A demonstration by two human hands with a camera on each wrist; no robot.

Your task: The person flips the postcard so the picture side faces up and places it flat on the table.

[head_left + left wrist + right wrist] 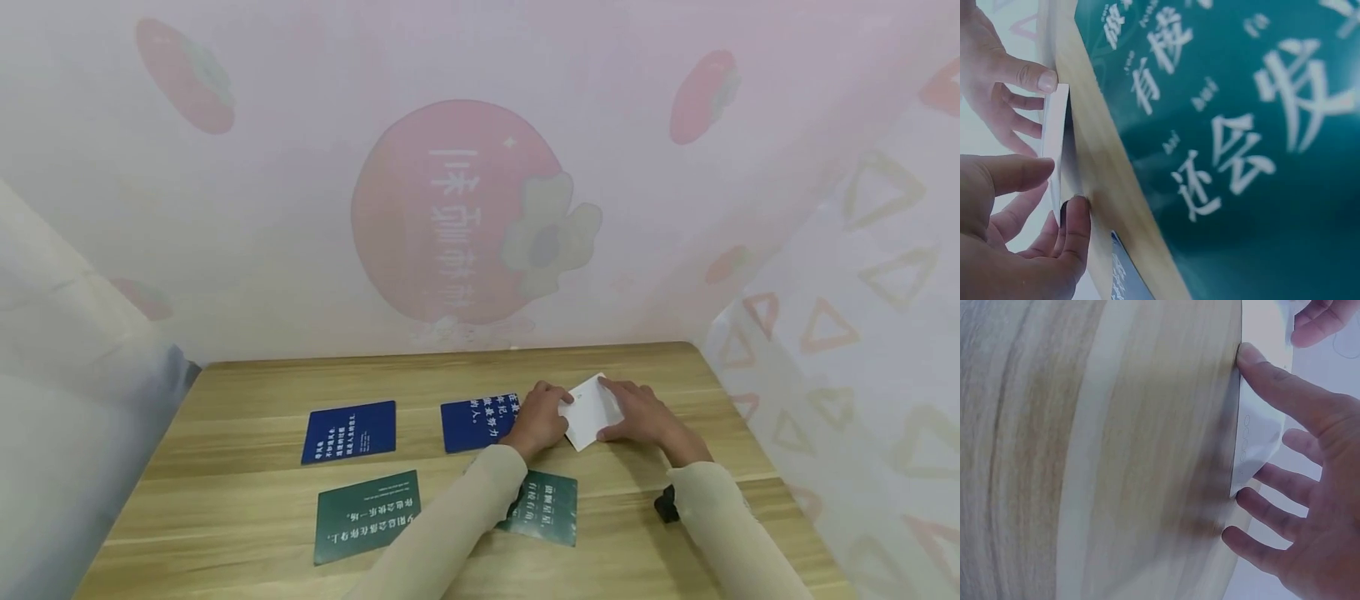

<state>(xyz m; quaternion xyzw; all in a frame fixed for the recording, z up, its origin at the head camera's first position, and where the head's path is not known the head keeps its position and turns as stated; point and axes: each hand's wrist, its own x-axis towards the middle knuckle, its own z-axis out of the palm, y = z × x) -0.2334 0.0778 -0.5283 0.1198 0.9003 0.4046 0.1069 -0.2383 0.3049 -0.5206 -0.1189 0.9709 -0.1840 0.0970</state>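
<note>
A small white card [582, 417] is held between the two hands near the table's back right, with a slight bend showing in it. My left hand [537, 419] pinches its left side; in the left wrist view the thumb lies on one face and the fingers are behind. My right hand [637, 414] grips the opposite side. In the right wrist view its thumb presses the near edge of the card [1257, 431], while the other fingers spread along the far edge. A blue card [474, 427] with white writing lies beside the left hand, partly covered by it.
On the wooden table [247, 433] lie another blue card [352, 432], a green card [363, 517] at the front left and a second green card [547, 508] partly under the left forearm. A black object [665, 505] shows at the right sleeve. Printed white curtains [300, 250] surround the table.
</note>
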